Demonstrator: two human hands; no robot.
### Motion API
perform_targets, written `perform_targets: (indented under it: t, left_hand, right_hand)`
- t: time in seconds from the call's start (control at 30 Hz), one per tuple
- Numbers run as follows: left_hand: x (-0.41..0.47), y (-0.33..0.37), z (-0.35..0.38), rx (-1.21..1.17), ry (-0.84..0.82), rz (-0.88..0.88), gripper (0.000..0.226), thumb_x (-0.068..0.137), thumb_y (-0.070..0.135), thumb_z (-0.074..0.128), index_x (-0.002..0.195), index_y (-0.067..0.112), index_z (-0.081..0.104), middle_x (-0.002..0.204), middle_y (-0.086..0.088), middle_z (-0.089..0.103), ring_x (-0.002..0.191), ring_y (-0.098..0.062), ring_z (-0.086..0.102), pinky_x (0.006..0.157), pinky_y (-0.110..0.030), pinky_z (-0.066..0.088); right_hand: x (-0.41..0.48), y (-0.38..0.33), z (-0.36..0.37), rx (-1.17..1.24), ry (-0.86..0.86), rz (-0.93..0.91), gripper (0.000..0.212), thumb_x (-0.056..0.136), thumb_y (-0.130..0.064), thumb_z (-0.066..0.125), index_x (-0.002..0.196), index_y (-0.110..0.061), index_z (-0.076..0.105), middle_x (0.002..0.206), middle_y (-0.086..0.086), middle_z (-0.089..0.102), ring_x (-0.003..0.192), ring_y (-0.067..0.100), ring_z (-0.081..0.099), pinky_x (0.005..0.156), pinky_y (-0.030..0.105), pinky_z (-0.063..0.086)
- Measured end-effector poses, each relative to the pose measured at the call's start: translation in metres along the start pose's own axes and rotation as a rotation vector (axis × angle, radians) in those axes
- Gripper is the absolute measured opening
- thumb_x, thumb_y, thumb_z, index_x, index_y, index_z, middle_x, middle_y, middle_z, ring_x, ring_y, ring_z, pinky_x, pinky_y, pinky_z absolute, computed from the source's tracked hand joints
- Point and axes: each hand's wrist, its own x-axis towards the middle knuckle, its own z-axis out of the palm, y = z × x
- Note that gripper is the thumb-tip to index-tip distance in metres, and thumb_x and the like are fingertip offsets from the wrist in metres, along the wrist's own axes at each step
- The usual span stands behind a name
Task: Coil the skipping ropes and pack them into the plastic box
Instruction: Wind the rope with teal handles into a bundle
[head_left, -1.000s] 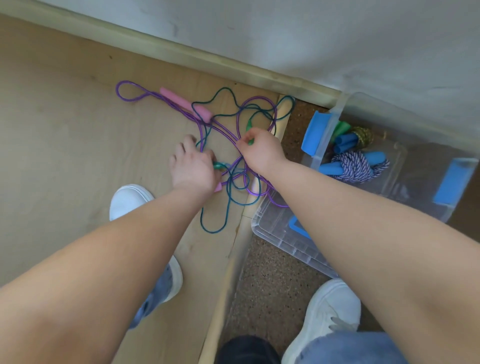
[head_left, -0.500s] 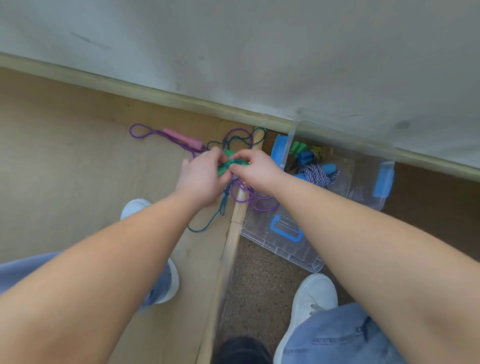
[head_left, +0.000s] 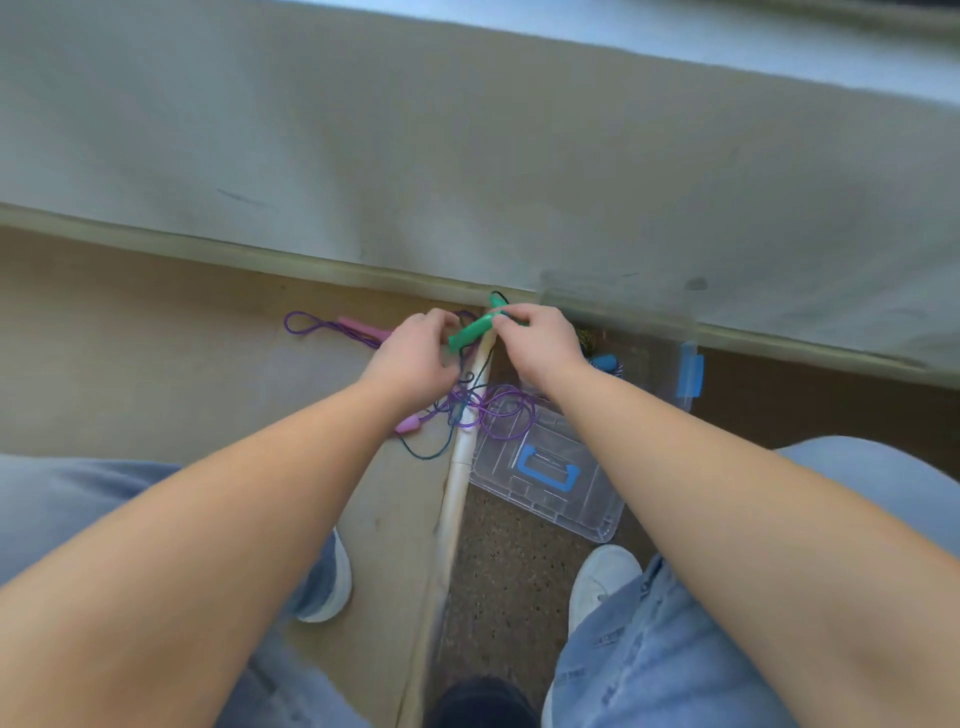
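In the head view, the green handle slants from lower left to upper right between our two hands. Our right hand pinches its upper end, and our left hand curls its fingers round the lower end. Its dark cord drops into the purple rope, tangled just below our hands. The plastic box sits beneath and right of our right hand, so we judge that hand the nearer for packing.

Right hand on green handle
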Motion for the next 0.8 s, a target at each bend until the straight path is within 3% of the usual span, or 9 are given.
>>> perform_targets:
  t: [0.07, 0.13, 0.23, 0.3, 0.47, 0.53, 0.6, 0.7, 0.8]
  left_hand:
    - [-0.006, 0.01, -0.001, 0.015, -0.01, -0.048, 0.06, 0.083, 0.038, 0.064, 0.139, 0.024, 0.047, 0.129, -0.008, 0.05, 0.116, -0.031, 0.055, 0.102, -0.041, 0.046]
    - [-0.01, 0.021, -0.004, 0.034, -0.001, -0.032, 0.054, 0.085, 0.045, 0.059, 0.135, 0.028, 0.051, 0.128, -0.009, 0.05, 0.118, -0.034, 0.053, 0.103, -0.042, 0.044]
    - [-0.02, 0.042, -0.015, 0.035, -0.045, 0.068, 0.02, 0.094, 0.039, 0.05, 0.098, 0.021, 0.06, 0.09, -0.002, 0.061, 0.095, -0.03, 0.06, 0.075, -0.034, 0.044]
    - [-0.028, 0.057, -0.021, 0.027, -0.072, 0.051, 0.021, 0.099, 0.035, 0.046, 0.091, 0.017, 0.053, 0.075, 0.005, 0.058, 0.08, -0.026, 0.057, 0.067, -0.032, 0.037]
    - [-0.043, 0.071, -0.026, -0.35, -0.225, -0.263, 0.023, 0.102, 0.028, 0.034, 0.113, 0.01, 0.042, 0.089, -0.008, 0.075, 0.077, -0.025, 0.072, 0.06, -0.032, 0.053]
    - [-0.051, 0.074, -0.029, -0.51, -0.238, -0.36, 0.023, 0.103, 0.028, 0.032, 0.114, 0.011, 0.042, 0.094, -0.01, 0.075, 0.077, -0.022, 0.072, 0.063, -0.031, 0.052]
    - [-0.056, 0.074, -0.028, -0.641, -0.235, -0.412, 0.025, 0.104, 0.029, 0.033, 0.118, 0.013, 0.045, 0.099, -0.011, 0.075, 0.086, -0.023, 0.073, 0.072, -0.036, 0.055]
    - [-0.063, 0.072, -0.021, -0.781, -0.27, -0.452, 0.028, 0.103, 0.026, 0.037, 0.122, 0.012, 0.052, 0.111, -0.014, 0.072, 0.101, -0.028, 0.071, 0.083, -0.044, 0.056]
    - [-0.066, 0.072, -0.013, -0.877, -0.295, -0.453, 0.03, 0.103, 0.023, 0.038, 0.126, 0.014, 0.054, 0.107, -0.01, 0.072, 0.094, -0.026, 0.071, 0.086, -0.05, 0.058]
  right_hand:
    - [-0.01, -0.004, -0.011, -0.004, -0.016, -0.025, 0.026, 0.095, -0.031, 0.06, 0.115, -0.024, 0.075, 0.093, -0.001, 0.069, 0.094, 0.02, 0.062, 0.08, 0.025, 0.045]
    - [-0.021, -0.01, -0.02, -0.004, -0.032, -0.034, 0.023, 0.091, -0.035, 0.062, 0.107, -0.027, 0.076, 0.083, -0.006, 0.066, 0.087, 0.021, 0.06, 0.079, 0.028, 0.046]
    - [-0.034, -0.014, -0.029, 0.031, -0.061, -0.043, 0.031, 0.075, -0.049, 0.057, 0.097, -0.034, 0.074, 0.068, -0.014, 0.059, 0.077, 0.022, 0.058, 0.077, 0.038, 0.049]
    - [-0.04, -0.015, -0.037, 0.046, -0.048, -0.049, 0.034, 0.08, -0.049, 0.056, 0.105, -0.033, 0.073, 0.074, -0.011, 0.063, 0.076, 0.024, 0.061, 0.083, 0.042, 0.054]
    - [-0.063, -0.013, -0.059, -0.012, 0.092, -0.096, 0.028, 0.099, -0.028, 0.052, 0.121, -0.03, 0.069, 0.099, -0.005, 0.066, 0.089, 0.019, 0.062, 0.084, 0.027, 0.049]
    - [-0.07, -0.011, -0.058, -0.017, 0.122, -0.094, 0.024, 0.097, -0.018, 0.052, 0.109, -0.032, 0.068, 0.096, -0.006, 0.063, 0.087, 0.021, 0.061, 0.08, 0.028, 0.047]
    - [-0.075, -0.011, -0.052, 0.116, 0.061, -0.029, 0.023, 0.094, -0.01, 0.053, 0.098, -0.033, 0.057, 0.093, 0.004, 0.066, 0.079, 0.025, 0.07, 0.074, 0.041, 0.057]
    - [-0.084, -0.01, -0.041, 0.304, -0.141, 0.022, 0.034, 0.092, -0.001, 0.059, 0.12, -0.02, 0.053, 0.107, 0.02, 0.066, 0.077, 0.025, 0.073, 0.065, 0.039, 0.06]
    - [-0.093, -0.007, -0.033, 0.21, -0.229, -0.002, 0.042, 0.089, -0.006, 0.065, 0.129, -0.015, 0.059, 0.104, 0.016, 0.072, 0.092, 0.032, 0.073, 0.081, 0.049, 0.061]
